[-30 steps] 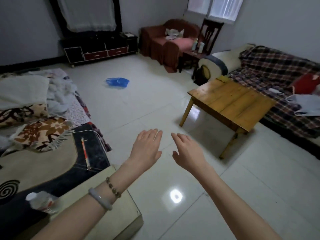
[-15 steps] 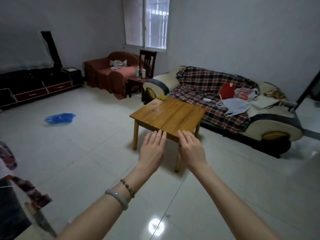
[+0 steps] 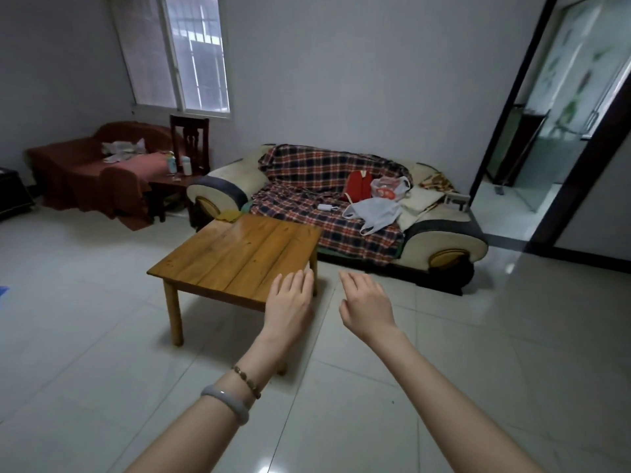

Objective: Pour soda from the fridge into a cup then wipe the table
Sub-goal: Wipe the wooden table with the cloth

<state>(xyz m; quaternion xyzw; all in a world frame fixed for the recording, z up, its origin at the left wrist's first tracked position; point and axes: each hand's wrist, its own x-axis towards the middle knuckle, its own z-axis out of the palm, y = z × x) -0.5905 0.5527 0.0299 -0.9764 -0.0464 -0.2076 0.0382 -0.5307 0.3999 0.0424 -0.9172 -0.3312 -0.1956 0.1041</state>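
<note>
A low wooden table (image 3: 235, 254) with a bare plank top stands on the tiled floor in the middle of the room. My left hand (image 3: 290, 302) is stretched out in front of me, palm down, fingers straight, and overlaps the table's near right corner in the view. My right hand (image 3: 367, 303) hovers beside it over the floor, fingers loosely bent, holding nothing. No fridge, soda, cup or cloth is in sight.
A sofa (image 3: 341, 199) under a plaid blanket, strewn with clothes and bags, stands behind the table. A red armchair (image 3: 92, 169) and a dark wooden chair (image 3: 189, 141) sit under the window at left. An open doorway (image 3: 546, 124) leads off at right.
The view has swung right, from the floor mats and cabinet to the sofa and the doorway. The table now lies left of my hands. Both hands stay raised and hold nothing.
</note>
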